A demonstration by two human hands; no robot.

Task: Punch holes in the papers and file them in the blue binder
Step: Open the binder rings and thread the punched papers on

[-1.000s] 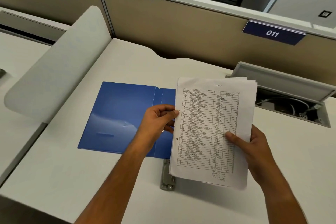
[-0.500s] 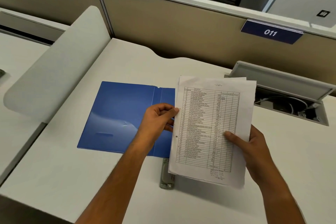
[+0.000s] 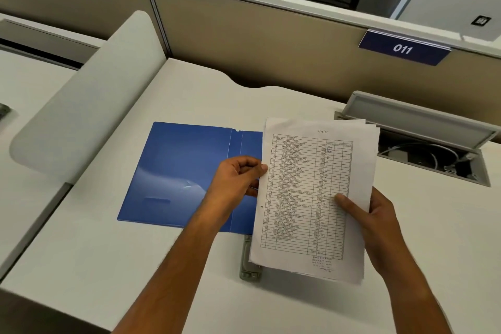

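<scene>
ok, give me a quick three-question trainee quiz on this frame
1. True or false: the blue binder lies open on the desk.
2. Which hand pinches the left edge of the papers? A left hand; B right hand; C neither.
3. Fill in: the grey tool partly hidden under the papers is a ___.
Key: 1 true; 2 A; 3 hole punch.

binder [image 3: 184,171] right half behind papers [image 3: 355,252], punch [image 3: 249,268] mostly covered, print [image 3: 295,187] unreadable
</scene>
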